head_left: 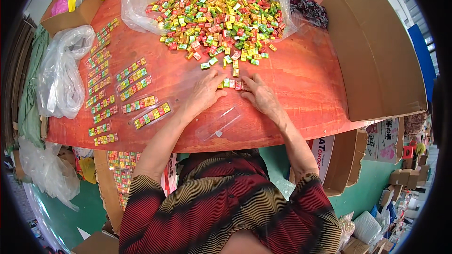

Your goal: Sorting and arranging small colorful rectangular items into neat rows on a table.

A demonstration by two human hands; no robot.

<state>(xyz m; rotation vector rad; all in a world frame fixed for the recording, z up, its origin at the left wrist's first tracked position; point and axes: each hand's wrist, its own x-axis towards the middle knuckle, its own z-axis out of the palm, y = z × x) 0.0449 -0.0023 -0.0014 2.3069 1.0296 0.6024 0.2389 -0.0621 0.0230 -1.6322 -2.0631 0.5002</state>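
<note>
A short row of small coloured boxes (231,83), in green, white and red, lies across the red table between my hands. My left hand (205,93) closes on the row's left end, thumb and fingers bent around it. At the right end, the bent fingers and thumb of my right hand (262,95) hold the row. Their fingertips hide the end boxes. Just beyond the row, a few loose boxes (236,68) trail down from a big heap of them (221,19). A flat transparent plastic tray or sleeve (219,124) rests nearer me, below the row.
Transparent packs of boxes in rows (134,81) lie at the left. The heap spills from a large plastic bag (136,7). A tall cardboard carton (372,51) stands at the right. Crumpled plastic (66,73) covers the left edge, and an open carton (113,193) with packs sits below.
</note>
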